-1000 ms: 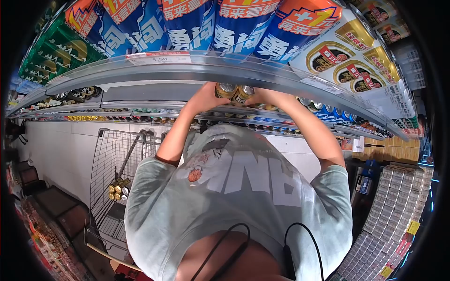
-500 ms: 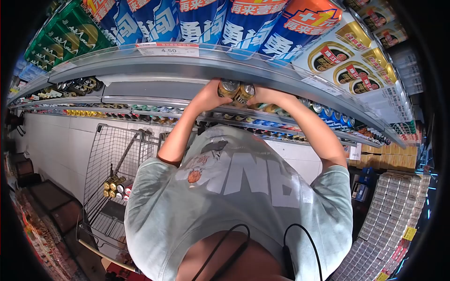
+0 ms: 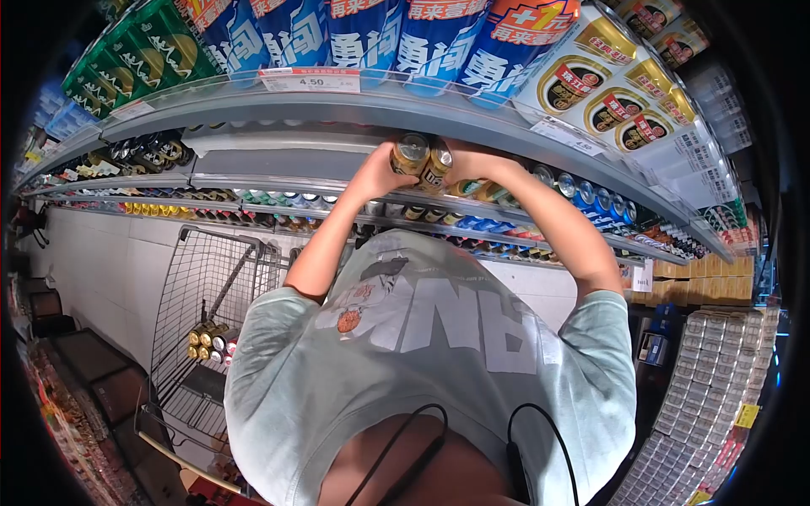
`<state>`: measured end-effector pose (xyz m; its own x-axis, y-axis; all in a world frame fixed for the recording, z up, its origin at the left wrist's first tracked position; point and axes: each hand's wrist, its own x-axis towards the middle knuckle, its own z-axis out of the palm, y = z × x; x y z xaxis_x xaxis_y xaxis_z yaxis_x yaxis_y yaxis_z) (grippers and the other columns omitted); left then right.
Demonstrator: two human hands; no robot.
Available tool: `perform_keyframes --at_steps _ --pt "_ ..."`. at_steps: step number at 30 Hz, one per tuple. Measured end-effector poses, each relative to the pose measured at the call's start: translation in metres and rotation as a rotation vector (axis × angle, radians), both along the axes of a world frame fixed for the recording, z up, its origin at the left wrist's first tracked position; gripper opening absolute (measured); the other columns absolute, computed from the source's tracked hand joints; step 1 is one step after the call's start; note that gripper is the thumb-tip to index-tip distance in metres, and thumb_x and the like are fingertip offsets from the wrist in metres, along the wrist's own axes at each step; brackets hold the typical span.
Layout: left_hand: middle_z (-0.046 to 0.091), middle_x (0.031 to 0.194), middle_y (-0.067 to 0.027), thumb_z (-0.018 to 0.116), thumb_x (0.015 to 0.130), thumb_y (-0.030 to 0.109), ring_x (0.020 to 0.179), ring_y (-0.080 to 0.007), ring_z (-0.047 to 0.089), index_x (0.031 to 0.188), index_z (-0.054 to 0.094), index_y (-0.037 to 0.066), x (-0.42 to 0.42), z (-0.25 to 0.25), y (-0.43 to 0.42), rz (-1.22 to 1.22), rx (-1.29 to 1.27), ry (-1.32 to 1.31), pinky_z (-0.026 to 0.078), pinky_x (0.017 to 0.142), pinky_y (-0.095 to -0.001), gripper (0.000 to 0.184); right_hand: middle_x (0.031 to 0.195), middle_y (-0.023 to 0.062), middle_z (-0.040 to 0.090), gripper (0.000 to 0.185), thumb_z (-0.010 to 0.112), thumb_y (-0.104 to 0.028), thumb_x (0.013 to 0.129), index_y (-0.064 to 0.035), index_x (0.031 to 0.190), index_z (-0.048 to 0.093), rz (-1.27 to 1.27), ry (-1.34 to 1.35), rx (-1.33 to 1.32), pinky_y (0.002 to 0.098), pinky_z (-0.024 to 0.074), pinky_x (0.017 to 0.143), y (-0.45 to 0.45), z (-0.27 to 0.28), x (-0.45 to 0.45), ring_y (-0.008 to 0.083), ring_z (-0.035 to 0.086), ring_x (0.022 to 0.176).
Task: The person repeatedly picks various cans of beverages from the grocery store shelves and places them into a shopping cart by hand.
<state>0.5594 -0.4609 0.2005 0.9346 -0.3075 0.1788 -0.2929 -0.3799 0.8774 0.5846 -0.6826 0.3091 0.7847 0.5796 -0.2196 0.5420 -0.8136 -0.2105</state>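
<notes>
Two gold-and-black cans stand side by side at the shelf below the top one. My left hand is wrapped round the left side of the pair. On the other side, my right hand grips the right can, its fingers partly hidden behind it. The grey edge of the upper shelf passes just above both hands. To the right of my right hand, more cans with blue sides line the same shelf.
Blue cans, green packs and a white-and-gold carton fill the upper shelf. A shopping cart holding several cans stands at the left. Stacked cans rise at the right.
The two cans show a little more below the upper shelf's edge, still between my hands. The view has shifted slightly, with more of the lower shelves visible.
</notes>
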Motion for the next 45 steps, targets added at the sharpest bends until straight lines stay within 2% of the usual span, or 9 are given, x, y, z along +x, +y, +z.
perform_keyframes --at_steps 6,9,13,15,20,22,25,35,45 --pt "0.07 0.111 -0.0146 0.095 0.062 0.016 0.105 -0.0256 0.067 0.121 0.059 0.001 -0.014 0.01 -0.001 0.192 0.033 0.041 0.051 0.093 -0.0363 0.071 0.128 0.0229 0.058 0.086 0.091 -0.026 0.058 0.0 0.131 0.054 -0.04 -0.04 0.097 0.0419 0.0451 0.103 0.007 0.002 -0.007 0.0374 0.056 0.12" --pt "0.07 0.112 -0.0159 0.094 0.059 0.013 0.105 -0.0261 0.068 0.118 0.058 0.0 -0.024 0.017 0.006 0.273 -0.133 0.068 0.052 0.093 -0.0373 0.07 0.125 0.0214 0.059 0.083 0.091 -0.024 0.058 0.0 0.129 0.054 -0.059 -0.009 0.162 0.041 0.0459 0.101 0.007 0.01 -0.01 0.0364 0.057 0.117" --pt "0.07 0.11 -0.0085 0.092 0.063 0.005 0.103 -0.0163 0.066 0.123 0.057 -0.001 -0.043 0.026 0.02 0.362 -0.391 0.027 0.054 0.092 -0.0336 0.07 0.125 0.0203 0.058 0.081 0.089 -0.023 0.061 -0.0017 0.13 0.053 -0.066 -0.041 0.277 0.0401 0.0459 0.1 0.011 0.026 -0.029 0.0356 0.057 0.118" --pt "0.07 0.111 -0.0085 0.091 0.065 0.003 0.102 -0.0169 0.067 0.122 0.058 0.001 -0.065 0.035 0.03 0.401 -0.51 0.137 0.055 0.092 -0.0344 0.066 0.127 0.0205 0.06 0.082 0.088 -0.021 0.063 -0.0028 0.133 0.05 -0.083 -0.024 0.333 0.0398 0.0457 0.101 0.015 0.028 -0.038 0.0341 0.057 0.122" --pt "0.071 0.11 -0.0094 0.089 0.068 0.004 0.098 -0.019 0.069 0.117 0.06 0.002 -0.147 0.046 0.049 0.585 -0.648 0.183 0.055 0.09 -0.0355 0.057 0.115 0.0174 0.066 0.075 0.087 -0.013 0.06 -0.0029 0.127 0.055 -0.026 -0.017 0.538 0.0373 0.0498 0.096 0.027 0.031 -0.075 0.03 0.065 0.108" --pt "0.071 0.11 -0.0094 0.089 0.068 0.003 0.098 -0.0189 0.069 0.117 0.061 0.002 -0.186 0.041 0.058 0.671 -0.625 0.152 0.055 0.091 -0.0354 0.056 0.116 0.0159 0.066 0.075 0.087 -0.013 0.059 -0.004 0.126 0.056 0.012 0.004 0.594 0.0369 0.0497 0.096 0.035 0.024 -0.095 0.0281 0.065 0.108" --pt "0.07 0.11 -0.0091 0.089 0.067 0.001 0.1 -0.0186 0.068 0.117 0.062 0.002 -0.257 0.034 0.069 0.81 -0.635 0.164 0.054 0.093 -0.0355 0.057 0.117 0.0182 0.064 0.075 0.087 -0.013 0.057 -0.0049 0.125 0.058 0.096 0.111 0.638 0.0405 0.0501 0.096 0.052 0.008 -0.128 0.0338 0.063 0.111" --pt "0.069 0.112 -0.0084 0.091 0.06 -0.002 0.103 -0.0179 0.067 0.117 0.057 0.002 -0.499 0.016 0.133 1.34 -0.581 0.086 0.055 0.093 -0.0355 0.066 0.122 0.0133 0.063 0.073 0.088 -0.012 0.059 -0.0052 0.126 0.06 0.405 0.312 0.684 0.0365 0.0487 0.1 0.155 -0.033 -0.28 0.027 0.063 0.114" --pt "0.064 0.108 -0.0086 0.09 0.067 -0.001 0.1 -0.0163 0.065 0.114 0.048 0.001 -0.599 0.031 0.205 1.518 -0.466 -0.092 0.055 0.087 -0.0312 0.063 0.123 0.013 0.063 0.074 0.089 -0.012 0.06 -0.0051 0.127 0.059 0.656 0.435 0.715 0.0365 0.0491 0.101 0.258 -0.009 -0.354 0.0275 0.063 0.115"
